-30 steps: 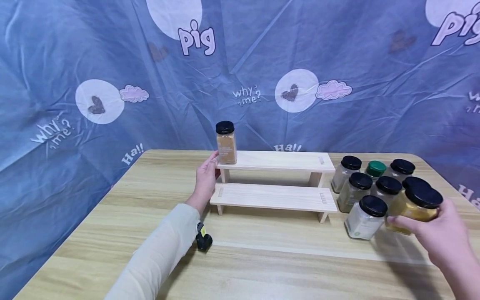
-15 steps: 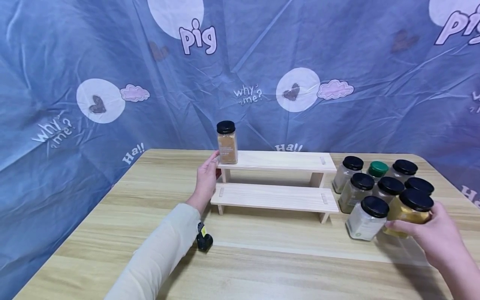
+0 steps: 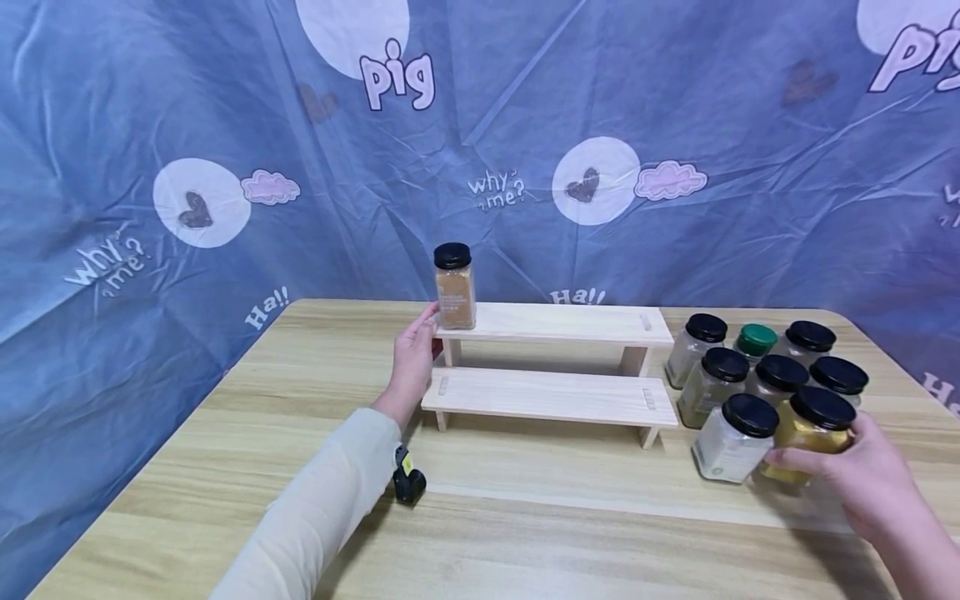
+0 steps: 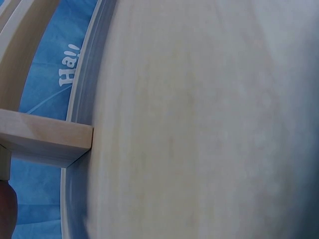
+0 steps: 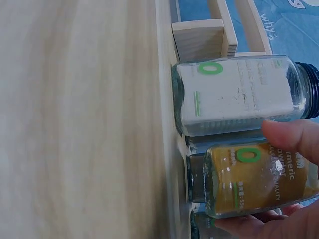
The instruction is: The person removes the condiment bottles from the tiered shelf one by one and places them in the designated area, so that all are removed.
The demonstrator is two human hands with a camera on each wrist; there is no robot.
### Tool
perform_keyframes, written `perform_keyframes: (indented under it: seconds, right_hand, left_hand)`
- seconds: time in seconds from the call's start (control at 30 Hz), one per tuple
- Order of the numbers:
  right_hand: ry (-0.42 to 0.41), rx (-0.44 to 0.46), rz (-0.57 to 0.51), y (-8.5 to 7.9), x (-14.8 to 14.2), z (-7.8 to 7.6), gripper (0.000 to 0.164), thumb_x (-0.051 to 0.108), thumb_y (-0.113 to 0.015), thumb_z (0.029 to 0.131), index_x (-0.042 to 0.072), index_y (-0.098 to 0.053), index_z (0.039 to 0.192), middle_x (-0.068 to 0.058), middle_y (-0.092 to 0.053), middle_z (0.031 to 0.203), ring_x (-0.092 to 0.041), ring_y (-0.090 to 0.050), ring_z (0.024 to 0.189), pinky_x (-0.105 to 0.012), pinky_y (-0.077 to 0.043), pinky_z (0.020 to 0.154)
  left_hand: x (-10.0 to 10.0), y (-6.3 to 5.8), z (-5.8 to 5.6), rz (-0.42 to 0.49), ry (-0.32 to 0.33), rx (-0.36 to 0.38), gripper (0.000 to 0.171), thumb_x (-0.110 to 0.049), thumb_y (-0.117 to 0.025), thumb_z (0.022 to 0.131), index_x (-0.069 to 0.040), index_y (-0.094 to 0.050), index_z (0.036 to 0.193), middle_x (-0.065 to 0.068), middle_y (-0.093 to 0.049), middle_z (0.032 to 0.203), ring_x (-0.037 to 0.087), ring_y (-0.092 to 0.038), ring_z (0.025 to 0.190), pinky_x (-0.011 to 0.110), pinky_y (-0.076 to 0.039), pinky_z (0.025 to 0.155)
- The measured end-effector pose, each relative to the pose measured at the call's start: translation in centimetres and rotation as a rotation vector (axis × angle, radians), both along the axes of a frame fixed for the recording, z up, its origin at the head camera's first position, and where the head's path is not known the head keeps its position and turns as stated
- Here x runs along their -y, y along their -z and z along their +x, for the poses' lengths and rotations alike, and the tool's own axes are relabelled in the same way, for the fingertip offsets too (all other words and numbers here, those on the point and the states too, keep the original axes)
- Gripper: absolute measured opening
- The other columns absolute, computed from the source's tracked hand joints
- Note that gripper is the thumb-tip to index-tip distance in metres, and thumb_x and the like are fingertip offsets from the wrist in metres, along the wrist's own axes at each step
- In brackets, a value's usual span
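Observation:
My left hand point(image 3: 412, 354) grips the left end of the two-tier wooden rack point(image 3: 555, 392) at its upper shelf. A spice jar of orange-brown powder point(image 3: 455, 297) with a black lid stands upright on that shelf, beside my fingertips. At the right, my right hand point(image 3: 873, 471) holds a jar of turmeric powder point(image 5: 256, 179) between thumb and fingers. Its base appears slightly off the table in the right wrist view. Next to it stands a jar of white powder point(image 3: 733, 442), close to my thumb. The left wrist view catches only a fingertip point(image 4: 7, 211) by the rack.
Several more black-lidded jars point(image 3: 712, 387) and a green-lidded one point(image 3: 755, 339) cluster right of the rack. A small black object with a yellow label point(image 3: 408, 475) is at the left sleeve's cuff. A blue printed cloth point(image 3: 480, 108) hangs behind the wooden table point(image 3: 525, 533).
My right hand has brought the turmeric jar left and down, beside the white-powder jar. More of the black-lidded jar behind it now shows. The left hand and rack stay in place.

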State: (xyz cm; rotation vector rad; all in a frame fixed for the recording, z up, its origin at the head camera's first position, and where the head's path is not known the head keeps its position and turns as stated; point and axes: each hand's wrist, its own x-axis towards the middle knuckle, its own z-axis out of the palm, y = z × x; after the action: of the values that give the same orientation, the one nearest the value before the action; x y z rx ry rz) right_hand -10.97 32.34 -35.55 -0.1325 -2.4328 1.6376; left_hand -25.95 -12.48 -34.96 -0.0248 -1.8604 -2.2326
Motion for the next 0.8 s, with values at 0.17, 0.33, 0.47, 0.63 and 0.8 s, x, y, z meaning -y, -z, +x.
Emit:
perform_keyframes:
  seconds: [0.17,0.33,0.47,0.63,0.8]
  right_hand:
    - [-0.023,-0.014,-0.064,0.52,-0.16,-0.10,0.063,-0.016,-0.069,0.066,0.037,-0.055,0.097,0.022,-0.060,0.080,0.002,-0.055,0.070,-0.013,-0.045,0.058]
    - [-0.028,-0.011,-0.043,0.77,-0.16,-0.18,0.064,-0.016,-0.070,0.067,0.036,-0.052,0.099,0.023,-0.059,0.082,0.004,-0.054,0.072,-0.013,-0.045,0.058]
    - [-0.019,-0.010,-0.004,0.80,-0.09,-0.20,0.063,-0.015,-0.070,0.067,0.036,-0.051,0.100,0.024,-0.058,0.082,0.004,-0.054,0.072,-0.014,-0.045,0.058]
    - [0.015,0.018,0.071,0.76,0.01,-0.13,0.061,-0.010,-0.073,0.068,0.037,-0.048,0.098,0.026,-0.056,0.080,0.004,-0.053,0.070,-0.013,-0.045,0.059]
    - [0.022,0.050,0.114,0.81,-0.07,-0.20,0.057,-0.004,-0.075,0.069,0.035,-0.046,0.099,0.028,-0.054,0.080,0.006,-0.052,0.072,-0.013,-0.045,0.060]
  left_hand:
    - [-0.05,-0.04,0.10,0.007,0.002,-0.005,0.041,-0.009,-0.038,0.095,-0.009,-0.050,0.133,0.011,-0.048,0.137,0.018,-0.059,0.105,0.038,-0.044,0.098]
    - [-0.11,0.01,0.06,0.017,-0.002,-0.020,0.041,-0.009,-0.038,0.094,-0.007,-0.050,0.133,0.011,-0.049,0.137,0.016,-0.059,0.103,0.038,-0.044,0.097]
    - [-0.10,0.05,0.01,0.009,-0.009,-0.022,0.041,-0.010,-0.038,0.094,-0.008,-0.050,0.133,0.011,-0.049,0.136,0.013,-0.059,0.100,0.034,-0.046,0.094]
    - [-0.09,0.02,0.06,0.006,-0.014,-0.011,0.041,-0.010,-0.039,0.094,-0.009,-0.050,0.133,0.011,-0.050,0.136,0.012,-0.059,0.098,0.031,-0.048,0.090]
    - [-0.07,-0.01,0.13,0.000,-0.017,-0.004,0.041,-0.009,-0.038,0.094,-0.009,-0.050,0.133,0.010,-0.049,0.137,0.015,-0.058,0.102,0.033,-0.047,0.092]
